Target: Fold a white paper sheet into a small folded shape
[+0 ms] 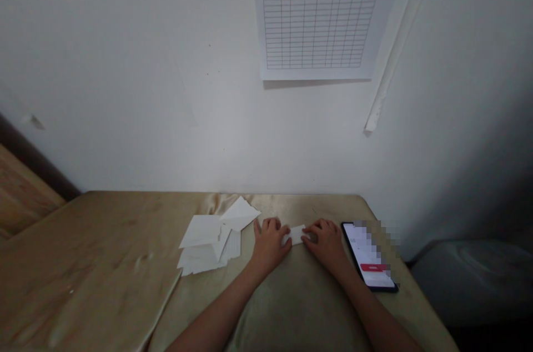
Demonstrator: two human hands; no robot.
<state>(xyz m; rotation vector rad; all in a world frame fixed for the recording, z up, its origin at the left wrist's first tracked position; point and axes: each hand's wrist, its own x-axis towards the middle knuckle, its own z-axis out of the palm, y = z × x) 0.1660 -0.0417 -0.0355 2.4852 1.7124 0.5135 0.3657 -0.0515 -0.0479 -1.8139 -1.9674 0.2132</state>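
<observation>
plain indoor room, cloth-covered table point(104, 263), printed chart point(318, 24) on wall point(125, 74)

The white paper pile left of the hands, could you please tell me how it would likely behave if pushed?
The white paper pile would probably slide apart, since its pieces overlap at uneven angles. Its edges look thin, so the pieces are likely light and easily bent. The glossy cloth may aid slipping.

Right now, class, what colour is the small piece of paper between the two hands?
The paper is white, shown best in the head view.
</observation>
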